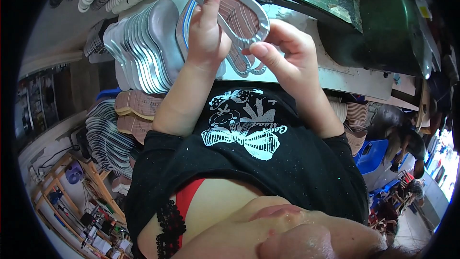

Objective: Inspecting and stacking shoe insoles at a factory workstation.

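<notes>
Both hands grip a silver-edged shoe insole (235, 12) above the desk (354, 79): left hand (208, 31) pinching its near-left edge, right hand (282, 50) apparently curled against its right rim. Stacked insoles (143, 48) stand left.

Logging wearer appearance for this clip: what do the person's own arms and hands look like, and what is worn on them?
Both hands, left hand and right hand, are bare: no gloves, rings or watch visible. The forearms are uncovered too. Short black sleeves of a faintly speckled top with a white bow print end near the elbows.
</notes>
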Demonstrator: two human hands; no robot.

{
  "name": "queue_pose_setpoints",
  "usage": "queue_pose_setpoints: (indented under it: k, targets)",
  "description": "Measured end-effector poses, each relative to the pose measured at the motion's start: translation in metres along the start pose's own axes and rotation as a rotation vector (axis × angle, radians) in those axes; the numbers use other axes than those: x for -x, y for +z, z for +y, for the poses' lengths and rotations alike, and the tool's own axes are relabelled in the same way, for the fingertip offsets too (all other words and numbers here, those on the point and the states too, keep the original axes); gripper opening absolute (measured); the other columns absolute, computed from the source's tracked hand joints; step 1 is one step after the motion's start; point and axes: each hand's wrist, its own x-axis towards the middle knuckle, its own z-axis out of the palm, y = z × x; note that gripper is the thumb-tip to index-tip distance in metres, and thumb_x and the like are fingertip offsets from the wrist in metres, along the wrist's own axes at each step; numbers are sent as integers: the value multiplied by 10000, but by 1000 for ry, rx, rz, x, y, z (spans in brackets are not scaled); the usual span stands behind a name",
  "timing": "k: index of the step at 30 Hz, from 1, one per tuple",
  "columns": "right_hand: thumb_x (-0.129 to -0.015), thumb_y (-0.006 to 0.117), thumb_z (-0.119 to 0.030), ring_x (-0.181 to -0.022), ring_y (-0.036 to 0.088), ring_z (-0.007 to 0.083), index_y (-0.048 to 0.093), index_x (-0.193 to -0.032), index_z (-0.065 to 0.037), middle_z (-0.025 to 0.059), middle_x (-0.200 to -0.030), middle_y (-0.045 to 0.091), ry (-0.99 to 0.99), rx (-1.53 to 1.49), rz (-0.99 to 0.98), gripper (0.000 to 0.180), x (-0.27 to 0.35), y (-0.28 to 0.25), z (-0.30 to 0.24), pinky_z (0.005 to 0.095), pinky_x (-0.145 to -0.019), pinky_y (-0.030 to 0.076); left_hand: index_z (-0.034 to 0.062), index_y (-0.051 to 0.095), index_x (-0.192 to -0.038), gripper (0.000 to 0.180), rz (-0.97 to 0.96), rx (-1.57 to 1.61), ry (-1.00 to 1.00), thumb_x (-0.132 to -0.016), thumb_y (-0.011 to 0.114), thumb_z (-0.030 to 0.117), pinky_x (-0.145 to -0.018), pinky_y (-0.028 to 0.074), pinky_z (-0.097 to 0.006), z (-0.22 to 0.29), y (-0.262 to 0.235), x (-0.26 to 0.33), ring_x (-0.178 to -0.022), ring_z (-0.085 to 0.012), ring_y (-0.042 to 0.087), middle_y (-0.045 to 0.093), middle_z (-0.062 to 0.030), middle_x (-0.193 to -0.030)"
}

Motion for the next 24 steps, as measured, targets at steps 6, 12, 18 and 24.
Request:
queue_pose_setpoints:
  k: [6,12,18,24]
  targets:
    - [-753,762,-161,-607,601,92,623,-805,12,39,-681,624,-161,150,-10,228,9,9,-2,229,-588,479,65,455,-842,522,-83,133,-93,-913,422,581,-595,398,-227,-1,8,21,-690,-103,449,405,8,-740]
    - [-741,772,-163,-569,571,76,611,-723,-2,34,-620,598,-123,188,-11,229,15,14,-13,205,-534,437,87,460,-881,493,-144,167,-254,-865,526,575,-538,319,-215,-7,5,34,-639,-90,414,411,-3,-738]
    - [-732,779,-173,-531,522,71,606,-674,-8,27,-576,557,-19,168,29,245,19,23,-22,206,-496,397,90,457,-908,434,-116,345,-267,-885,514,520,-546,309,-223,-13,16,45,-627,-81,407,427,0,-780]
    - [-724,781,-93,-589,549,63,590,-772,7,26,-647,584,-135,154,82,220,15,27,-29,194,-545,436,72,514,-997,348,-39,399,-134,-905,539,407,-624,427,-249,1,22,48,-660,-113,536,553,-4,-814]
